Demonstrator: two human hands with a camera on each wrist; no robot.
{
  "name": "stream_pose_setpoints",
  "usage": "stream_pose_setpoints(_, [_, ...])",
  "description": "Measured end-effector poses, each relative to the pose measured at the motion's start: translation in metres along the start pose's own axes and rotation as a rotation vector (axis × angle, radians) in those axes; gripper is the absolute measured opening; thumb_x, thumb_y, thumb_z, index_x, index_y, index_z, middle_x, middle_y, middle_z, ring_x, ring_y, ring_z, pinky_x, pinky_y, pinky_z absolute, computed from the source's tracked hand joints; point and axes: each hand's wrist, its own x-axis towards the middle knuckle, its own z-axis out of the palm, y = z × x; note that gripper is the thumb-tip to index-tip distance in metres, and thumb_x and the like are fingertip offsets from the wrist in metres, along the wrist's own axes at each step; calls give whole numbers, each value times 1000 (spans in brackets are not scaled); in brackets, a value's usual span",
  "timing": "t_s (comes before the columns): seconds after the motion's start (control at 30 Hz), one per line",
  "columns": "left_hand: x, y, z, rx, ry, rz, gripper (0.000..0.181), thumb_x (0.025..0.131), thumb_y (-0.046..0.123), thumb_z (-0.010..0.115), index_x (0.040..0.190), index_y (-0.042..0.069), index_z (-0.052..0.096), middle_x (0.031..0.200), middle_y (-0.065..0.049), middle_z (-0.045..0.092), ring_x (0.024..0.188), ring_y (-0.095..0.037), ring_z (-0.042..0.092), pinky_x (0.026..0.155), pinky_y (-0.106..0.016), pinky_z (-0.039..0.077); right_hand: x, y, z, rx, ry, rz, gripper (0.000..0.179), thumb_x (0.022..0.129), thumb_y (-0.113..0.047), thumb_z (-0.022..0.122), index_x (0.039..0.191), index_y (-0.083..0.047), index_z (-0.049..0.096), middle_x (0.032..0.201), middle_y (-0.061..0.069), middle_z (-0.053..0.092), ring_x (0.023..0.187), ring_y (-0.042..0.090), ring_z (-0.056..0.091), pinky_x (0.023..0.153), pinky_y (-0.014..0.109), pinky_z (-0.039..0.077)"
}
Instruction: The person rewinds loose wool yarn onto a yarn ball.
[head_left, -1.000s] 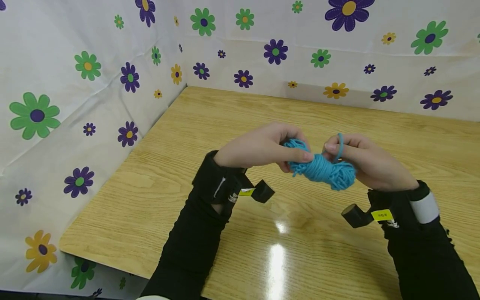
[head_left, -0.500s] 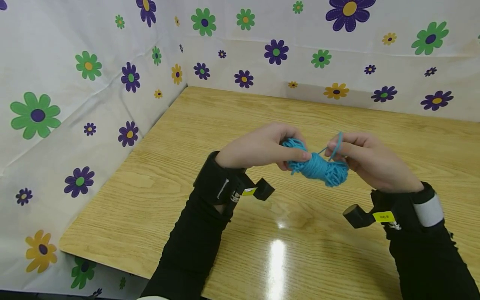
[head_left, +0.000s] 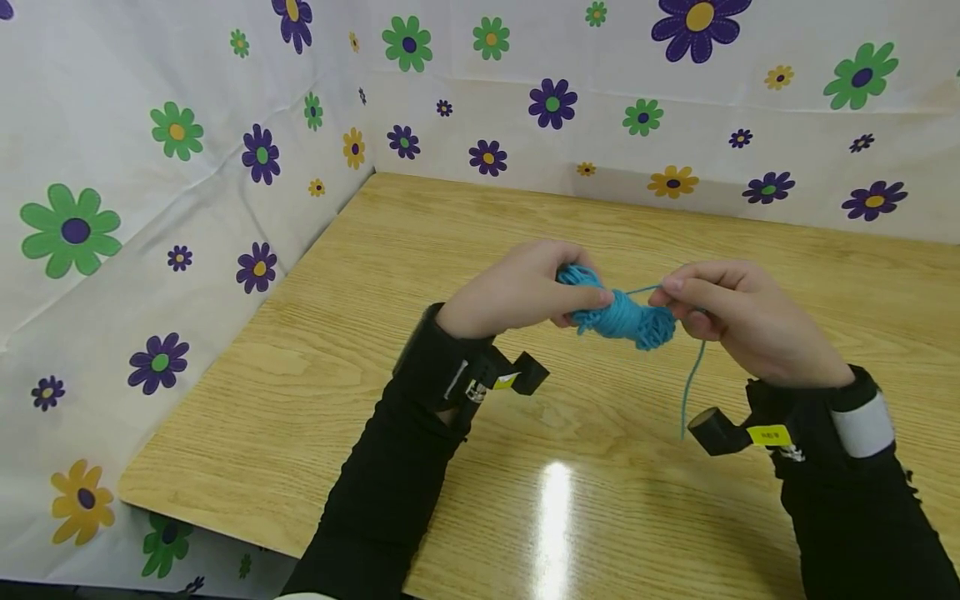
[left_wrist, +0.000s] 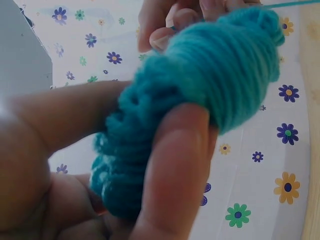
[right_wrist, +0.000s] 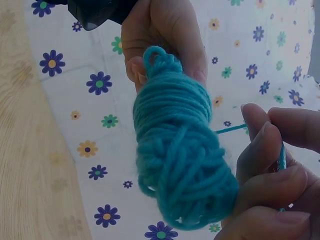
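A small skein of blue yarn (head_left: pixel 624 320), wound tightly round its middle with loops at both ends, is held above the table. My left hand (head_left: pixel 525 287) grips its left end, thumb on the near side; in the left wrist view the thumb (left_wrist: pixel 177 165) presses into the yarn. To the right, my right hand (head_left: pixel 738 312) pinches a single strand (head_left: pixel 642 290) that runs taut from the skein's wrapped middle. Below that hand the strand's loose tail (head_left: pixel 692 383) hangs down. In the right wrist view the strand (right_wrist: pixel 232 129) passes between thumb and fingertips, beside the skein's looped end.
Both hands are over a light wooden table (head_left: pixel 300 375). A white cloth (head_left: pixel 480 92) printed with flowers stands behind it and along its left side. Black wrist-worn cameras (head_left: pixel 528 377) jut inward beneath the hands.
The right hand has drawn the strand out from the skein; the loop over its fingers has become a hanging tail. The skein and left hand have shifted slightly left and up.
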Motion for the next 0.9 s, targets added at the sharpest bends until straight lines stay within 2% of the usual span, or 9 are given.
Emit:
stream_pose_setpoints(0.23, [0, -1, 0, 9, 81, 8, 19, 89, 21, 62, 95, 3, 58, 74, -7, 57, 66, -18, 55, 62, -27, 48, -2, -4, 9, -53, 40, -16, 24, 98, -5, 44, 95, 2, 67, 80, 0, 59, 57, 16, 31, 53, 30, 22])
stream_pose_setpoints(0.37, [1, -1, 0, 19, 133, 1, 20, 89, 23, 62, 94, 4, 58, 72, -7, 57, 64, -17, 53, 58, -25, 42, -4, -6, 15, -103, 65, -41, 23, 97, -3, 45, 95, 4, 67, 77, 1, 58, 56, 16, 33, 54, 32, 22])
stream_pose_setpoints(0.53, [4, -3, 1, 8, 208, 0, 22, 89, 25, 61, 98, 5, 59, 79, -7, 60, 67, -17, 58, 61, -27, 48, -5, -7, 25, -185, 85, -74, 21, 96, 0, 47, 95, 4, 67, 79, 3, 61, 59, 16, 41, 52, 28, 31])
stream_pose_setpoints(0.63, [6, -4, 1, -39, 247, -8, 24, 90, 27, 61, 100, 6, 58, 82, -6, 61, 69, -17, 60, 64, -28, 51, -4, -6, 29, -241, 77, -81, 21, 96, 0, 47, 96, 3, 68, 80, 3, 63, 62, 16, 44, 56, 23, 39])
stream_pose_setpoints(0.73, [6, -5, 2, -118, 281, -5, 24, 90, 27, 61, 101, 5, 57, 83, -8, 62, 70, -18, 60, 65, -28, 52, -3, -6, 33, -300, 69, -73, 20, 95, -1, 48, 97, 4, 68, 80, 4, 64, 65, 16, 48, 59, 22, 42])
stream_pose_setpoints(0.9, [7, -5, 3, -279, 315, 38, 23, 91, 22, 60, 100, 1, 56, 85, -11, 61, 73, -21, 62, 72, -31, 55, 0, -4, 36, -384, 49, -22, 20, 96, -6, 49, 99, 2, 67, 88, 3, 67, 68, 16, 51, 54, 23, 39])
